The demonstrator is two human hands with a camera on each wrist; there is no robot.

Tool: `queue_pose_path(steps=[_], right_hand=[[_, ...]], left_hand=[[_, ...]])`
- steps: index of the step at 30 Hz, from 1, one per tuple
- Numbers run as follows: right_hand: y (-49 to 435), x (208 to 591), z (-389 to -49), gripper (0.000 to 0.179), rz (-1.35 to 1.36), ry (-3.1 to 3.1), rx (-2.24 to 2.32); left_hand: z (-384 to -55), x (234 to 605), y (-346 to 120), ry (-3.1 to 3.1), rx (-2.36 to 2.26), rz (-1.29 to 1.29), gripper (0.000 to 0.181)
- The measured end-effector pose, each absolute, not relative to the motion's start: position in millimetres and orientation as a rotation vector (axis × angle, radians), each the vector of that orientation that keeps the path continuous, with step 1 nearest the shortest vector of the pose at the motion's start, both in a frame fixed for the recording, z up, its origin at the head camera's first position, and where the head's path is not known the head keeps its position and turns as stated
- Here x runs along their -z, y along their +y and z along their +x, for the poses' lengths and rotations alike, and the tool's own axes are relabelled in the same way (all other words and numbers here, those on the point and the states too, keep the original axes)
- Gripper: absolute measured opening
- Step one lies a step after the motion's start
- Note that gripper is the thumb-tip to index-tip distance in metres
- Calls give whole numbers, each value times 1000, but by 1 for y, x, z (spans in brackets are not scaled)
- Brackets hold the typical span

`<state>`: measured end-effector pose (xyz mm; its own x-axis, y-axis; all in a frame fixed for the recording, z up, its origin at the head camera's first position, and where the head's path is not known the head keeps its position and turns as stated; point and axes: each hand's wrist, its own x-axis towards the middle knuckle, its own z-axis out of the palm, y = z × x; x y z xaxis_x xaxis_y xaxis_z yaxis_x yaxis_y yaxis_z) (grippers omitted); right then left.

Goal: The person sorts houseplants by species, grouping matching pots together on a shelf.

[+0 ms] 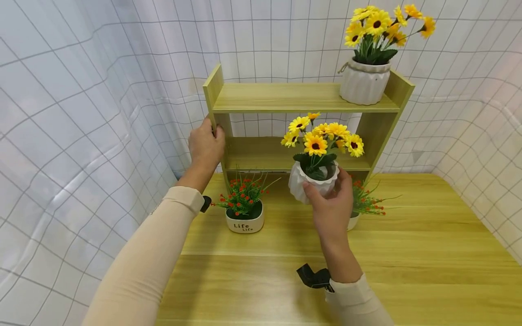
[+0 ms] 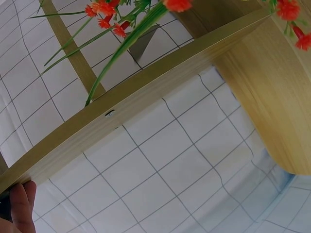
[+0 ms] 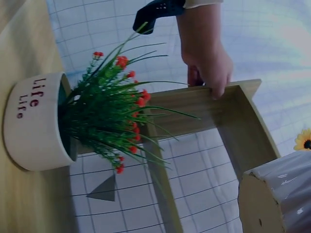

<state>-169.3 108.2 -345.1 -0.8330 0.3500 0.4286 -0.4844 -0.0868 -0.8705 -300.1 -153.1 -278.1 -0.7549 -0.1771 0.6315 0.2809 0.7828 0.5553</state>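
Note:
My right hand [image 1: 333, 215] holds a white fluted flowerpot [image 1: 300, 182] of yellow sunflowers [image 1: 316, 144], thumb on its near side. The pot is off the table, tilted slightly, in front of the middle tier of a wooden shelf [image 1: 281, 97]. In the right wrist view the pot's brown underside [image 3: 260, 206] shows at the lower right. At the shelf's left side panel, my left hand [image 1: 206, 146] grips the board's edge, thumb towards the inside. Only its fingertips [image 2: 22, 204] appear in the left wrist view, against the board.
A similar sunflower pot [image 1: 364, 83] stands on the shelf top at right. On the wooden table [image 1: 424, 253], a "Life" pot [image 1: 244, 222] of red flowers stands by the shelf's left foot; another red-flowered plant [image 1: 369, 199] is partly behind my right hand. Checked curtains [image 1: 81, 90] surround the table.

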Motion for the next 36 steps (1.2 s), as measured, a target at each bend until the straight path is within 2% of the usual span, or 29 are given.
queue_pose_path(steps=[36], right_hand=[[111,243,-199,70,286,-1677,-1771]], left_hand=[[-300,279,-154,-2291,842,-58,25]])
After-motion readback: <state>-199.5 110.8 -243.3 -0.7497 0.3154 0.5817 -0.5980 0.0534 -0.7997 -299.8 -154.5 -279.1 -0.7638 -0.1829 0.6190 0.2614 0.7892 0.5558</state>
